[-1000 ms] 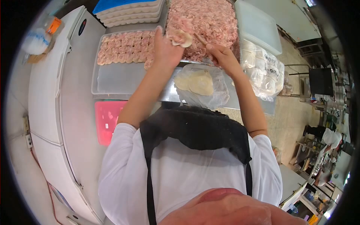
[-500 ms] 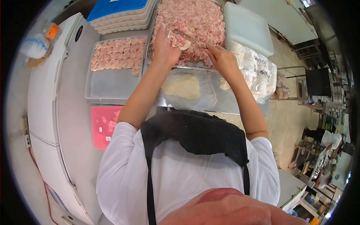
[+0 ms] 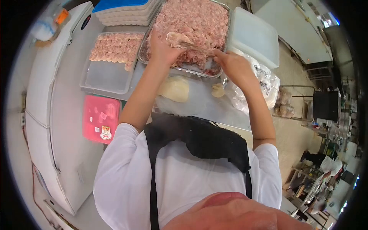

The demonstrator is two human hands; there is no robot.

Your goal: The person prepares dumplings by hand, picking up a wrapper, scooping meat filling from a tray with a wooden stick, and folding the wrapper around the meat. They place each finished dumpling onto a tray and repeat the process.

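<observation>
My left hand (image 3: pixel 163 50) is closed around a thin dumpling wrapper (image 3: pixel 175 37) over the near left of a metal tray (image 3: pixel 191 71) heaped with minced meat (image 3: pixel 195 21). My right hand (image 3: pixel 234 66) grips a narrow flat spreader (image 3: pixel 197 47), its tip reaching to the wrapper. How much meat lies in the wrapper is hard to make out. On the worktop below the tray lies a stack of pale wrappers (image 3: pixel 176 90) with plastic film by it. A small loose wrapper piece (image 3: pixel 218 90) sits nearer my right forearm.
At the left stands a clear container (image 3: pixel 107 78) with rows of filled dumplings (image 3: pixel 115 48). Stacked trays with a blue lid (image 3: pixel 119 5) are behind it; a pink box (image 3: pixel 100 119) is nearer me. On the right are a translucent lidded box (image 3: pixel 256 36) and bagged wrappers (image 3: pixel 264 82).
The spreader and the wrapper have come closer together, and the wrapper looks more folded in my left hand. The whole view has shifted and tilted slightly.
</observation>
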